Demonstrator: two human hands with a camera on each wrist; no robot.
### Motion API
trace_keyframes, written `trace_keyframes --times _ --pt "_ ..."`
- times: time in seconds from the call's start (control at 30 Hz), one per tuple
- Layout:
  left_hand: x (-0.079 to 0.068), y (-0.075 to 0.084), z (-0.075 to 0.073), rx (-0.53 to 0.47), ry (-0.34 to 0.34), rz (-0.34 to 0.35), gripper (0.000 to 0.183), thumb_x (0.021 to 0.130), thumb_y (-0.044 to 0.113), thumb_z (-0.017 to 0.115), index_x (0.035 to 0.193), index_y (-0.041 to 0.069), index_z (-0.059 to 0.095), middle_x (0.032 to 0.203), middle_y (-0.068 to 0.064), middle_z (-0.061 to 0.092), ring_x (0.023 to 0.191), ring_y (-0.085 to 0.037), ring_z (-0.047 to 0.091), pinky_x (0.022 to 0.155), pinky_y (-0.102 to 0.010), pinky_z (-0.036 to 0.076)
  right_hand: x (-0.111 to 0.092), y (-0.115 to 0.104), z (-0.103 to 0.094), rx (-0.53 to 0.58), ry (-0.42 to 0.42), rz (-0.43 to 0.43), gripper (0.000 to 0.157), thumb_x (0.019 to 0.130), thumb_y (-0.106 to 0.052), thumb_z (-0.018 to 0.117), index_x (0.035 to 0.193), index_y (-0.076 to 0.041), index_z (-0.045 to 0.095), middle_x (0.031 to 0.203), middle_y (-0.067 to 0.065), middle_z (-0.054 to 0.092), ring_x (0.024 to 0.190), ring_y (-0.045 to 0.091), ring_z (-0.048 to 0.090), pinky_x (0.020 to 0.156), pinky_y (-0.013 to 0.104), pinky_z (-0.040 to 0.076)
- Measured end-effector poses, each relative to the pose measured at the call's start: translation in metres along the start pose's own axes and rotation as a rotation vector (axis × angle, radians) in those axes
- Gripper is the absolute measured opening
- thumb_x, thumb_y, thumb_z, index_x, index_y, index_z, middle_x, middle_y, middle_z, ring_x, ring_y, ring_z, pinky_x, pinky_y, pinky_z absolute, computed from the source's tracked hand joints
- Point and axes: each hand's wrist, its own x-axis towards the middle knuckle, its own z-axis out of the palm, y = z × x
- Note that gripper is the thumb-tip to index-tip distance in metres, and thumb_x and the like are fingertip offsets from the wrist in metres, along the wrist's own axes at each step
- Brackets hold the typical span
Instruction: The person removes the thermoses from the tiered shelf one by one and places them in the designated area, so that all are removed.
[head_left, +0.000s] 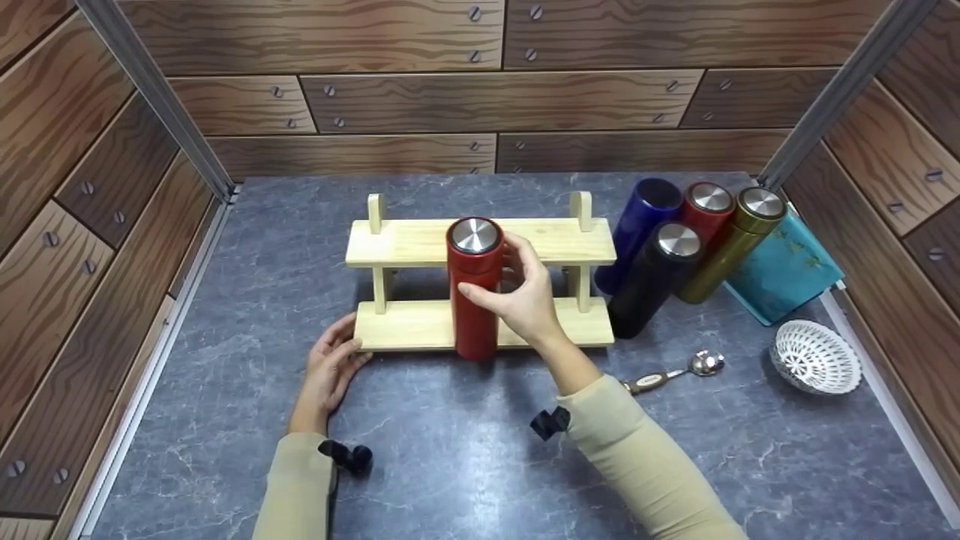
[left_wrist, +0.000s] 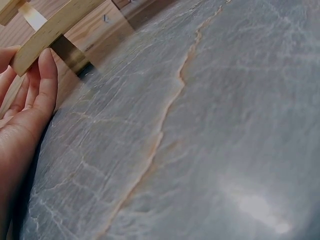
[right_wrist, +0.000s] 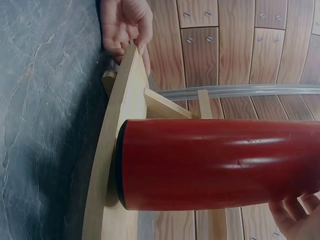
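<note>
My right hand (head_left: 529,296) grips a red thermos flask (head_left: 476,300) with a silver lid, fingers behind it and thumb towards me. The flask stands upright in front of a two-tier wooden rack (head_left: 409,326). In the right wrist view the black base of the flask (right_wrist: 215,165) is at the front of the lower board (right_wrist: 117,120); whether it bears on the board I cannot tell. At the rack's left end my left hand (head_left: 330,367) pinches the corner of the lower board, thumb above and fingers below, as the left wrist view shows at the board's end (left_wrist: 45,42).
Right of the rack stand a blue flask (head_left: 637,229), a black flask (head_left: 652,285), another red flask (head_left: 709,202) and a gold flask (head_left: 724,251). Beyond them lies a teal packet (head_left: 787,262). A spoon (head_left: 675,373) and a white woven basket (head_left: 816,358) are nearer me.
</note>
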Motion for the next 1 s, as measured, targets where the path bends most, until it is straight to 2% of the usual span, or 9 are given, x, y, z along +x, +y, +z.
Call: trace_keyframes --times 0.37,0.53,0.83,1.0 --pt "0.0 -0.001 0.001 0.002 0.011 -0.011 0.053 0.084 -0.006 0.06 0.134 0.001 0.043 0.127 -0.011 0.048 0.092 -0.021 0.057 0.071 -0.032 0.052 -0.005 -0.001 -0.019 -0.039 0.072 -0.038 0.066 0.063 0.004 0.08 0.122 0.008 0.05 0.102 0.012 0.062 0.09 0.021 0.059 0.074 0.043 0.051" --pt "0.001 0.001 0.001 -0.003 0.019 -0.005 0.053 0.084 -0.007 0.059 0.134 0.001 0.043 0.127 -0.012 0.048 0.092 -0.021 0.057 0.07 -0.032 0.052 -0.007 0.0 -0.027 -0.042 0.078 -0.061 0.066 0.063 0.005 0.08 0.122 0.009 0.049 0.102 0.014 0.062 0.09 0.022 0.059 0.073 0.044 0.051" --pt "0.001 0.002 0.002 0.006 0.024 -0.008 0.052 0.084 -0.008 0.059 0.133 0.001 0.044 0.125 -0.012 0.049 0.093 -0.021 0.057 0.071 -0.032 0.052 -0.017 -0.001 -0.04 -0.106 0.101 -0.144 0.066 0.06 0.006 0.08 0.118 0.011 0.049 0.1 0.016 0.061 0.088 0.02 0.058 0.068 0.029 0.048" --pt "0.001 0.0 0.001 0.016 0.031 -0.017 0.052 0.083 -0.007 0.06 0.133 0.003 0.045 0.127 -0.011 0.048 0.095 -0.021 0.056 0.071 -0.032 0.052 -0.023 -0.002 -0.048 -0.102 0.114 -0.175 0.068 0.058 0.01 0.08 0.118 0.014 0.047 0.104 0.014 0.058 0.087 0.018 0.057 0.071 0.028 0.048"
